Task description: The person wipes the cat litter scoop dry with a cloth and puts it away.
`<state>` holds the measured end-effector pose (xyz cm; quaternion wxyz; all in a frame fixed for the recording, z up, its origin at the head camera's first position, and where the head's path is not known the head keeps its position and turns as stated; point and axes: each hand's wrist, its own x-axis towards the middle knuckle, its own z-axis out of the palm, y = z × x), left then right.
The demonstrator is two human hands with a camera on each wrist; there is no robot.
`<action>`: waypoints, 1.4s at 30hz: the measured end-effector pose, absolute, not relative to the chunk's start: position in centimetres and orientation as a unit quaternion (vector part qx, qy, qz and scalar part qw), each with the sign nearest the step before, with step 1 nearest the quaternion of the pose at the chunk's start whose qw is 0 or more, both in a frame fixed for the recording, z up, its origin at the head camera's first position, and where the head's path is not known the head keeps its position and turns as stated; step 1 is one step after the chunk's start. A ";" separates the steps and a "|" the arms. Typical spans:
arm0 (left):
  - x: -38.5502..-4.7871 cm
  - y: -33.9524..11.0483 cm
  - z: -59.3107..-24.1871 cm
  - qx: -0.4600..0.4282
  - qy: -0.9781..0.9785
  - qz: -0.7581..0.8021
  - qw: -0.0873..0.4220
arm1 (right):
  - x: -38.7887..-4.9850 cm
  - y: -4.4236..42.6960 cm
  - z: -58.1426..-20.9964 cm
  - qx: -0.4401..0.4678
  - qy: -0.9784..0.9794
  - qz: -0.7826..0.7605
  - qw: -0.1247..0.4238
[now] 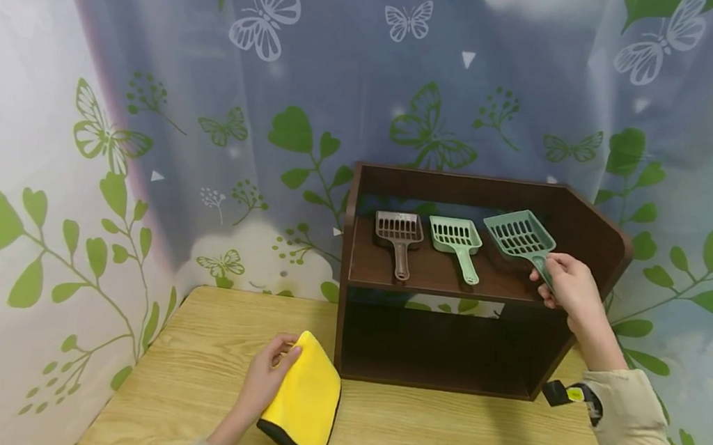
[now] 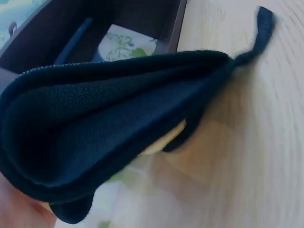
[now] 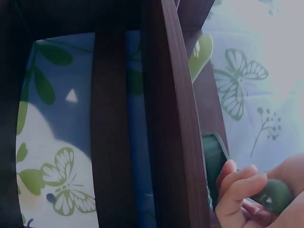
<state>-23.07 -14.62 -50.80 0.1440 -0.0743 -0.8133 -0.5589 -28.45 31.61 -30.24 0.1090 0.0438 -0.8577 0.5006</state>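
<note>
My right hand [image 1: 568, 284] grips the handle of a dark green litter scoop [image 1: 522, 235], its slotted head tilted above the upper shelf. In the right wrist view the fingers curl round the green handle [image 3: 275, 195]. Left of it on the shelf lie a light green litter scoop [image 1: 456, 236] and a brown litter scoop [image 1: 400, 229], handles toward the front. With thumb and fingers my left hand [image 1: 269, 369] pinches a folded yellow cloth [image 1: 307, 400] with black edging. In the left wrist view the cloth's dark grey inner side [image 2: 104, 118] shows, with a black loop at one end.
A dark brown two-tier shelf unit [image 1: 445, 291] stands at the back of the wood-grain table [image 1: 415, 430], its lower compartment open at the front. A patterned curtain [image 1: 331, 60] with butterflies and leaves hangs behind. The cloth is close to the unit's left front corner.
</note>
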 end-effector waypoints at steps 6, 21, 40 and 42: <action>-22.7 -16.7 -51.9 0.013 -0.830 -0.540 0.136 | -29.8 32.3 -30.1 0.032 -0.863 0.501 0.067; -21.2 -22.1 -53.3 0.088 -0.872 -0.479 0.051 | -30.6 33.3 -29.9 0.021 -0.844 0.536 -0.012; -20.3 -23.9 -54.1 0.080 -0.880 -0.469 0.016 | -29.3 32.7 -28.9 0.019 -0.944 0.323 0.058; -20.3 -23.9 -54.3 0.079 -0.881 -0.467 0.016 | -28.9 32.8 -29.1 0.016 -0.950 0.299 0.083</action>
